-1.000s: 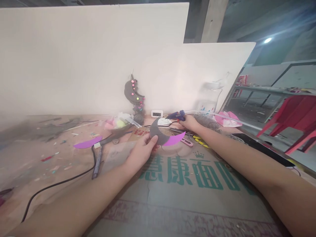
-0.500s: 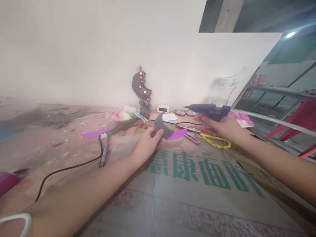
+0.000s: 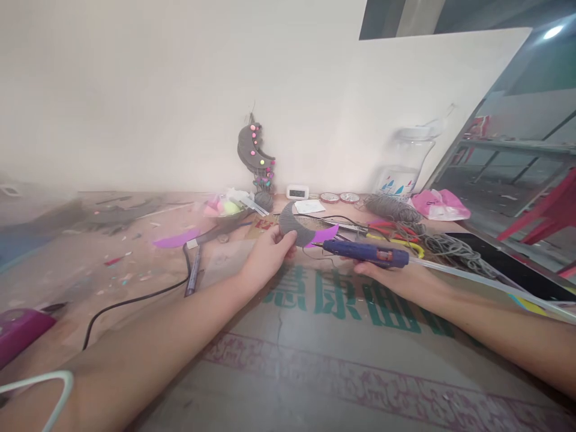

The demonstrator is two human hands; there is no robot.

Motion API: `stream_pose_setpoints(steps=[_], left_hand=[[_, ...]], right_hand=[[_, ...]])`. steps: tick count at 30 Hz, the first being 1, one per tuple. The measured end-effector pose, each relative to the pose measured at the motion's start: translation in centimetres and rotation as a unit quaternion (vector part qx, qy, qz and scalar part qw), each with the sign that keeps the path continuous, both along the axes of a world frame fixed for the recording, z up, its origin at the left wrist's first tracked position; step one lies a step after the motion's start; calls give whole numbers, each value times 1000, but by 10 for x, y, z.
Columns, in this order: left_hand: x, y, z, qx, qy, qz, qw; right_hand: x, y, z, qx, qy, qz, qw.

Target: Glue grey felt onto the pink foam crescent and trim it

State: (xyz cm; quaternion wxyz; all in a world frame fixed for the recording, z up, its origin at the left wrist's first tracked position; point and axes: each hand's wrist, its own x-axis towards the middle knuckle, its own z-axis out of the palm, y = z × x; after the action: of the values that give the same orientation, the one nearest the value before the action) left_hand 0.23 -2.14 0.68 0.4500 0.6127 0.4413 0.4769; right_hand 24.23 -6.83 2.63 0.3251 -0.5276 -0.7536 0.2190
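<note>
Between thumb and fingers, my left hand [image 3: 272, 249] holds a crescent moon [image 3: 294, 225], partly wrapped in grey yarn, its right tip still bare purple. My right hand [image 3: 396, 273] is closed around a blue hot glue gun [image 3: 366, 253] with a long clear glue stick [image 3: 477, 282] out of its back. The nozzle points left, at the edge where the grey yarn meets the purple; whether it touches cannot be made out. A loose yarn end dangles under the crescent. Against the wall hangs a grey crescent ornament [image 3: 252, 150] dotted with coloured balls.
A purple crescent piece [image 3: 177, 239], a marker [image 3: 192, 273] and a black cable [image 3: 135, 298] lie at left. Behind are a small white clock [image 3: 297, 192] and a clear jar [image 3: 407, 162]. Grey yarn [image 3: 391, 209], yellow-handled pliers [image 3: 411, 245] and a black tablet [image 3: 508, 264] lie right.
My right hand has lifted the glue gun from the back of the table and brought it forward to the crescent. My left hand keeps its hold on the crescent.
</note>
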Motion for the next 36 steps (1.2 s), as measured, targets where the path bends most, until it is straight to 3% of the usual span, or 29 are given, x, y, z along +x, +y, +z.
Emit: stream_pose_setpoints(steps=[36], left_hand=[[2,-4,5,-1,23,-5,1000]], right_hand=[[-2,2,-11,47,-85,-51,994]])
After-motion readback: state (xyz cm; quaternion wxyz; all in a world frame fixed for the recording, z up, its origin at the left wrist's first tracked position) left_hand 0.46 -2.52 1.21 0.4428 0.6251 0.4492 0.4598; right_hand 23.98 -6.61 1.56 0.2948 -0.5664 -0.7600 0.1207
